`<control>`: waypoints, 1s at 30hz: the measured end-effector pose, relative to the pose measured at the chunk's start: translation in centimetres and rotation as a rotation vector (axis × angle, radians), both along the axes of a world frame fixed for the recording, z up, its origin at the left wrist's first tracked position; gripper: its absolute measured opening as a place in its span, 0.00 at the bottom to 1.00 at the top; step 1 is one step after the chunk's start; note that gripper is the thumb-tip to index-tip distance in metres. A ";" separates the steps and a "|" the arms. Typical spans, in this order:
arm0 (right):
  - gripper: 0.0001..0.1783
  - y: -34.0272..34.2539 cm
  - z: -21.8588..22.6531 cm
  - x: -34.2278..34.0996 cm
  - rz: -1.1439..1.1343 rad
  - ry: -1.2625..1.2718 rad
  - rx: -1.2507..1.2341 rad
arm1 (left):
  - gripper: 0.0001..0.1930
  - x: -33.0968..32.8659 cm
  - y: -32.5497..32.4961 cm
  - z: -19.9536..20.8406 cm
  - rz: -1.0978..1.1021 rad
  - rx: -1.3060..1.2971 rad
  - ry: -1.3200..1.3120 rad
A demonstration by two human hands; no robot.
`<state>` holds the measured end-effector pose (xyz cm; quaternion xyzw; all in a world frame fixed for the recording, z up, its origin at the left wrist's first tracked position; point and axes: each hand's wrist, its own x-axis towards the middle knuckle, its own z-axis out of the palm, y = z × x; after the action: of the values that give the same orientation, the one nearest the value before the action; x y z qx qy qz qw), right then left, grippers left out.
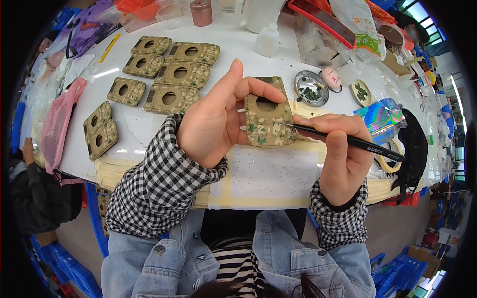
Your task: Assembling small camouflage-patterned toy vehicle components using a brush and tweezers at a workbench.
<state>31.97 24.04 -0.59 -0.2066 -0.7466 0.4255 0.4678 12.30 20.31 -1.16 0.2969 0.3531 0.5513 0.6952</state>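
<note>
My left hand (206, 121) is closed around a small camouflage-patterned housing (271, 130) with a round opening, held up over the front of the table. Pinched in my right hand (343, 156) are black tweezers (367, 144); their fine tip touches or nearly touches the housing's face, close to some green patches. Whether the tip grips anything is too small to tell. Beyond the right hand sit a round metal dish (318, 99) with small dark green pieces and an oval dish (361, 94) with more green pieces. A white sheet (266, 171) sprinkled with tiny specks lies beneath the hands.
Several similar camouflage housings (181, 73) lie to the left, near a yellow cutter (109, 48) and a pink mesh bag (63, 124). At the back stand a white squeeze bottle (268, 40) and a red-cased phone (323, 22). A tape roll (395, 161) and black pouch (413, 144) lie right.
</note>
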 end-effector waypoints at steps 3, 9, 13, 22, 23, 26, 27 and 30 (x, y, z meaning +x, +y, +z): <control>0.14 0.0 0.0 -0.1 -0.001 0.000 0.002 | 0.33 0.0 0.1 0.0 0.005 0.004 0.025; 0.08 0.0 -0.1 0.3 0.077 0.077 -0.113 | 0.33 -0.1 0.1 -0.1 -0.003 -0.010 0.027; 0.08 0.0 -0.1 0.2 0.081 0.072 -0.093 | 0.33 -0.1 0.0 -0.2 0.006 -0.009 0.032; 0.08 0.2 -0.1 0.5 0.067 0.001 -0.041 | 0.33 -0.2 0.0 0.1 0.003 0.009 0.030; 0.08 0.2 0.0 0.5 0.067 0.001 -0.038 | 0.33 -0.2 0.0 0.1 0.001 0.009 0.028; 0.08 0.1 -0.1 0.3 0.078 0.048 -0.067 | 0.35 0.0 0.1 -0.1 0.026 0.007 0.031; 0.08 0.0 -0.1 0.2 0.084 0.071 -0.084 | 0.36 0.1 0.1 -0.2 0.040 0.006 0.035; 0.13 -0.1 -0.1 -0.1 -0.010 0.006 -0.004 | 0.36 0.2 0.1 0.0 0.037 -0.008 0.031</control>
<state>31.87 23.96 -0.68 -0.2098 -0.7434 0.4252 0.4717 12.47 20.44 -1.17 0.2963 0.3713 0.5579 0.6805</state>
